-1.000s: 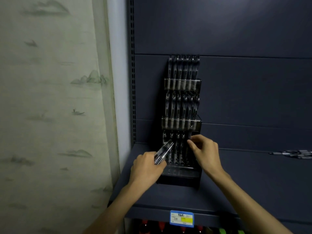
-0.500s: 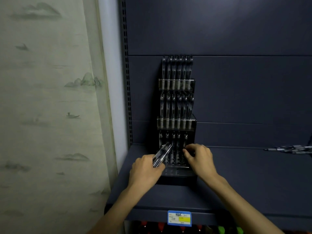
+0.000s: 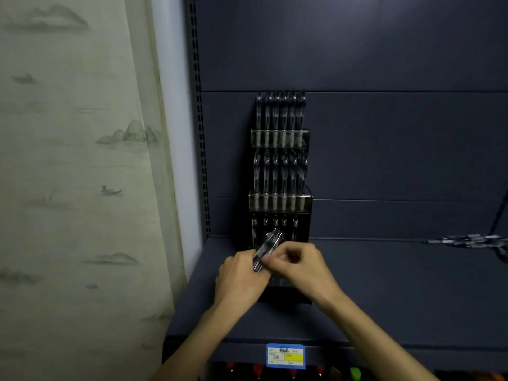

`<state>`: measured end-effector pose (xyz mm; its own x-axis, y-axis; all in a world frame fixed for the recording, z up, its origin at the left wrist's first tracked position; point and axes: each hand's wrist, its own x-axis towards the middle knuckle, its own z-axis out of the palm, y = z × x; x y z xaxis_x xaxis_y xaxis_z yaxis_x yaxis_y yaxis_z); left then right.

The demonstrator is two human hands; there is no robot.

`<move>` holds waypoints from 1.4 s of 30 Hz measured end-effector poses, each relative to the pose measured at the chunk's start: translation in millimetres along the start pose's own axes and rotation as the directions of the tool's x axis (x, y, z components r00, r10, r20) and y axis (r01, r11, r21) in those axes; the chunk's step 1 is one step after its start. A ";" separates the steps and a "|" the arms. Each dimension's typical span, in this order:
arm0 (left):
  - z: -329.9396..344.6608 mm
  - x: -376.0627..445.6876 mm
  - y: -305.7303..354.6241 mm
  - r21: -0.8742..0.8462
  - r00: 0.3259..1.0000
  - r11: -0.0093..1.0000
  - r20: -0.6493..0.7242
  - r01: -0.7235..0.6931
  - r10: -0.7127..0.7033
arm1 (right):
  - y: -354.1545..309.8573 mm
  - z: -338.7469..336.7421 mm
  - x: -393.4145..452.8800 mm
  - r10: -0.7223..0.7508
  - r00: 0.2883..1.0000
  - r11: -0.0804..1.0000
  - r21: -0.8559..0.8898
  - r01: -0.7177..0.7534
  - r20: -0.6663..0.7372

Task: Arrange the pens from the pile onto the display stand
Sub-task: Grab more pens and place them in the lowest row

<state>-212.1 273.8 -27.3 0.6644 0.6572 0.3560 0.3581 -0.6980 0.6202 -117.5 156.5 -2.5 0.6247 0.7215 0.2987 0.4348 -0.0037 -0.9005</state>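
A tiered dark display stand (image 3: 280,199) stands at the shelf's back left. Its top two rows are filled with clear pens, and several pens stand in the bottom row. My left hand (image 3: 239,276) grips a small bunch of pens (image 3: 268,247) that points up and to the right, in front of the bottom row. My right hand (image 3: 301,266) has come against that bunch, its fingers curled and pinching a pen from it. A pile of loose pens (image 3: 467,240) lies on the shelf at the far right.
The dark shelf board (image 3: 384,292) runs out to the right of the stand. A blue and yellow price label (image 3: 286,356) hangs on its front edge, with coloured items below. A pale patterned curtain (image 3: 68,188) hangs to the left, beside the perforated upright (image 3: 199,119).
My right hand left the bottom row of the stand and moved down and left onto the bunch in my left hand. The left hand stayed roughly in place.
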 end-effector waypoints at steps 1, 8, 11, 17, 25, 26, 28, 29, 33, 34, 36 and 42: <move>-0.1 0.5 0.8 0.002 1.000 1.000 0.004 0.003 -0.003 | 1.4 0.9 0.7 0.006 1.000 1.000 0.023 -0.007 0.016; -5.0 2.3 0.4 -0.064 0.994 0.996 0.102 0.055 -0.048 | 1.4 -3.6 3.3 0.061 0.997 0.959 0.276 -0.069 0.038; -5.5 1.2 3.1 -0.069 0.993 0.996 0.102 0.061 -0.054 | 2.6 -0.3 1.9 0.103 0.994 0.934 0.340 -0.113 0.046; -3.3 1.7 3.0 -0.023 0.997 0.999 0.066 0.046 -0.045 | 7.4 2.1 -4.9 0.141 0.989 0.894 0.422 -0.149 0.052; -6.3 4.6 -2.7 -0.039 0.994 0.994 0.050 0.103 -0.101 | 11.0 -37.0 23.2 0.167 0.977 0.746 0.664 -0.036 -0.134; -7.1 4.4 -4.7 -0.045 0.993 0.993 0.042 0.111 -0.109 | 13.2 -46.5 30.1 0.144 0.967 0.794 0.607 0.014 -0.211; -8.7 4.6 -9.0 -0.048 0.993 0.992 0.021 0.121 -0.120 | 18.5 -63.0 41.2 0.063 0.940 0.910 0.406 0.084 -0.336; -9.5 4.8 -10.1 -0.048 0.992 0.991 0.010 0.124 -0.123 | 21.0 -69.3 44.9 0.014 0.928 0.954 0.283 0.099 -0.373; -9.8 3.6 -13.1 -0.062 0.992 0.990 -0.003 0.125 -0.125 | 27.0 -72.8 49.4 -0.139 0.893 0.989 -0.101 0.106 -0.429; -9.5 3.0 -12.7 -0.059 0.992 0.991 -0.003 0.124 -0.124 | 27.5 -70.7 49.4 -0.173 0.885 0.982 -0.150 0.119 -0.433; -9.2 2.7 -11.7 -0.060 0.993 0.991 0.001 0.122 -0.122 | 30.5 -66.0 49.5 -0.218 0.882 0.969 -0.201 0.144 -0.419; -11.2 4.8 -13.7 -0.066 0.994 0.992 -0.014 0.107 -0.108 | 42.4 -56.8 49.6 -0.251 0.895 0.940 -0.315 0.133 -0.369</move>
<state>-221.2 289.7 -26.3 0.6124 0.7328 0.2967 0.3832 -0.6034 0.6993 -31.2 152.8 -8.0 0.6893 0.3914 0.6096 0.6963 -0.1255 -0.7067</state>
